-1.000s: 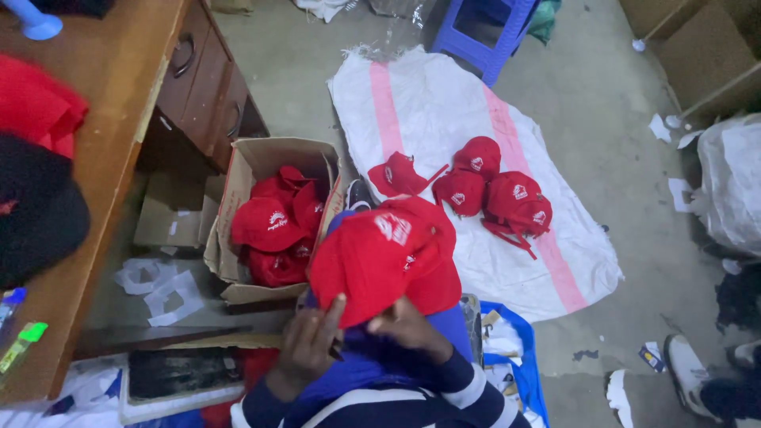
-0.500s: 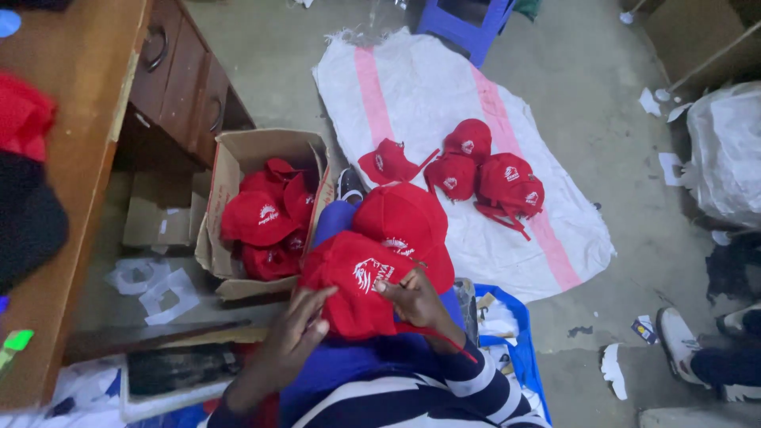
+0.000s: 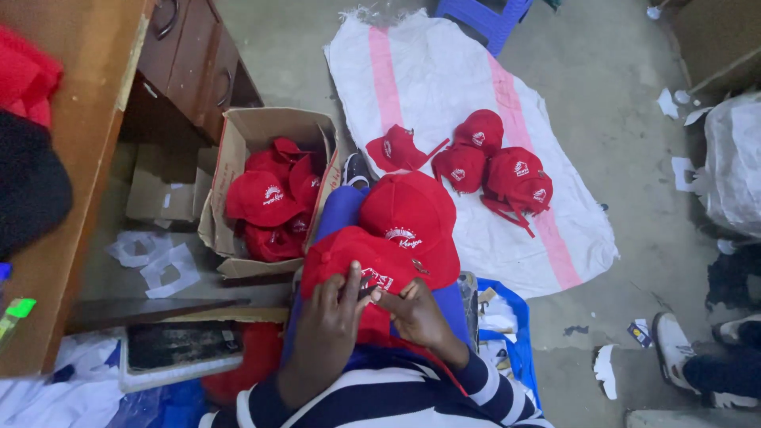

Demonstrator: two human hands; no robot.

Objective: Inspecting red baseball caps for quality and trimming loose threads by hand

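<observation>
Flanking hands (image 3: 372, 313): boxed caps (image 3: 269, 208), 4 caps (image 3: 476, 162).

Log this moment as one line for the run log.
left hand: on red cap in lap | right hand: on same cap | second cap: on knee | cardboard box: holds caps

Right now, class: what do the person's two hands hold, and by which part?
Both the left hand and the right hand hold one red cap on the lap, fingers pressed on its near edge by the white emblem.

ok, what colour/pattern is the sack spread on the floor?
White woven sack with two pink stripes running its length; head view shows it best.
</observation>
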